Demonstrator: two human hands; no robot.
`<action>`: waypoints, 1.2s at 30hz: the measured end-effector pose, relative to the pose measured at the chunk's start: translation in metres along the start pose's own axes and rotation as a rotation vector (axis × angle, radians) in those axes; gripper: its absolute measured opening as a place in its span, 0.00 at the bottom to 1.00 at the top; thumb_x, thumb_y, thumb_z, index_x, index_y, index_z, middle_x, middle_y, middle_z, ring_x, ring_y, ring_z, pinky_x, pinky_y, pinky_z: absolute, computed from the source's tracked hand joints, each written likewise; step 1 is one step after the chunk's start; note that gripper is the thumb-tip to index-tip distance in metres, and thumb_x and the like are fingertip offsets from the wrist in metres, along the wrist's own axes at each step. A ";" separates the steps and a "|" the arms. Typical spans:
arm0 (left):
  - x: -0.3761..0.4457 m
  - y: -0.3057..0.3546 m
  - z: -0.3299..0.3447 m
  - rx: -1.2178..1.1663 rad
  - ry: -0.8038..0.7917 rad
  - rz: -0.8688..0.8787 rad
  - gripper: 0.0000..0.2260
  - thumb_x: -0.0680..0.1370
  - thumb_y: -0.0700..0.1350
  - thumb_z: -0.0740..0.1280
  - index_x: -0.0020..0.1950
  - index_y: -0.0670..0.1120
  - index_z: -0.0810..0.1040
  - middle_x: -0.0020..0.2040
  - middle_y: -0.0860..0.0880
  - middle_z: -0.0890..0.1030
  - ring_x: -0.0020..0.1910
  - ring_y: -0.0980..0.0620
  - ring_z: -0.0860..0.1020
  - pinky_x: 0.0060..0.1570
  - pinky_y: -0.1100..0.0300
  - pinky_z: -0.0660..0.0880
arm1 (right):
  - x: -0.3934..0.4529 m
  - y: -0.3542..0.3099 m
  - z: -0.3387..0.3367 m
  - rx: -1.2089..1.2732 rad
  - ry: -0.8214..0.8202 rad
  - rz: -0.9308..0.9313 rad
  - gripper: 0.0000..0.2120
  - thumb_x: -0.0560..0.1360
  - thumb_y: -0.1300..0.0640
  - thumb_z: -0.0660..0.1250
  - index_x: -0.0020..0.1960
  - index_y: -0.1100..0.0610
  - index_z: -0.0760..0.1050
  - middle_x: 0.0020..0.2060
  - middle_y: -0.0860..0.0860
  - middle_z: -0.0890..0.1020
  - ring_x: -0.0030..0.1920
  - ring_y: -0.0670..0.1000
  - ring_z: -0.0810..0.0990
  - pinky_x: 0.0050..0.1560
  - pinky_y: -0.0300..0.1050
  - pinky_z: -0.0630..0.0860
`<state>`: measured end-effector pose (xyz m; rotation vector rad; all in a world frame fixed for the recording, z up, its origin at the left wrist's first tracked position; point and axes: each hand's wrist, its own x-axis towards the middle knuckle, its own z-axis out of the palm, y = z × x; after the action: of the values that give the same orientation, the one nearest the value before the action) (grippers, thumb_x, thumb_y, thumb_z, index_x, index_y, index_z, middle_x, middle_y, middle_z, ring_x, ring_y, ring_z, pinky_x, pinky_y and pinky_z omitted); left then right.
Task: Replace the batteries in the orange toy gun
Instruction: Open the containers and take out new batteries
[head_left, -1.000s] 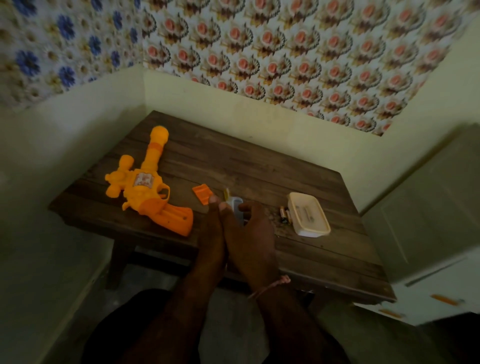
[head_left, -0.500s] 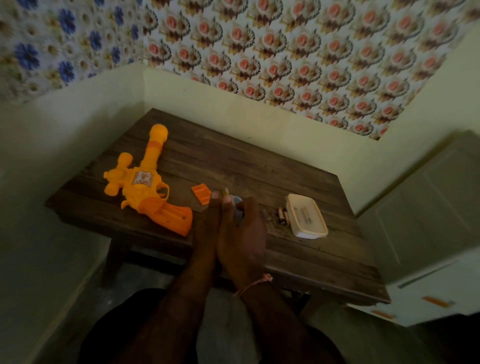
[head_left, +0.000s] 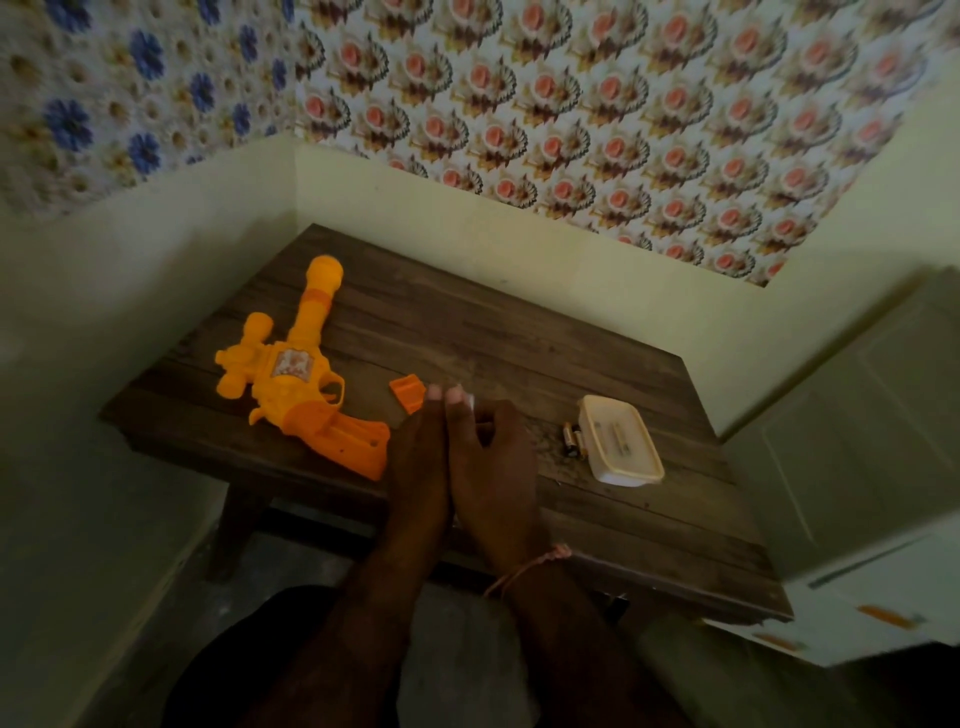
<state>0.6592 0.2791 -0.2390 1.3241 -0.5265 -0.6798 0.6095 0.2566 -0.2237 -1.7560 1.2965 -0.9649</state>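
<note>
Both hands, left hand (head_left: 418, 467) and right hand (head_left: 491, 462), are pressed together around something small; grip contents can't be told. Toy gun (head_left: 306, 384) lies left, nearer the left hand, barrel pointed away.

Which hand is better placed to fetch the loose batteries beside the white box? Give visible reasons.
Right hand: the batteries and white box lie on its side, close by. The left hand is nearer the toy gun.
</note>
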 end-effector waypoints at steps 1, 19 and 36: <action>0.001 0.003 0.001 0.032 0.001 0.005 0.18 0.83 0.54 0.55 0.39 0.50 0.78 0.36 0.53 0.80 0.33 0.68 0.77 0.35 0.74 0.71 | 0.000 0.001 0.002 -0.029 0.024 -0.027 0.18 0.75 0.36 0.59 0.47 0.51 0.74 0.41 0.47 0.81 0.42 0.44 0.79 0.41 0.42 0.76; -0.003 0.005 0.002 -0.009 0.014 -0.134 0.24 0.83 0.56 0.51 0.42 0.45 0.81 0.36 0.49 0.81 0.28 0.65 0.77 0.28 0.73 0.70 | -0.002 0.002 0.002 -0.050 0.123 -0.092 0.18 0.76 0.35 0.57 0.41 0.49 0.70 0.37 0.47 0.79 0.39 0.46 0.79 0.41 0.49 0.77; -0.004 0.012 0.006 0.118 -0.002 -0.233 0.25 0.82 0.59 0.50 0.47 0.46 0.81 0.35 0.53 0.77 0.32 0.63 0.73 0.23 0.74 0.66 | -0.004 0.005 -0.012 -0.006 0.131 -0.065 0.18 0.77 0.39 0.56 0.44 0.52 0.74 0.34 0.43 0.77 0.36 0.35 0.76 0.34 0.30 0.71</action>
<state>0.6536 0.2792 -0.2255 1.5103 -0.4225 -0.8520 0.5959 0.2577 -0.2231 -1.7739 1.3313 -1.1301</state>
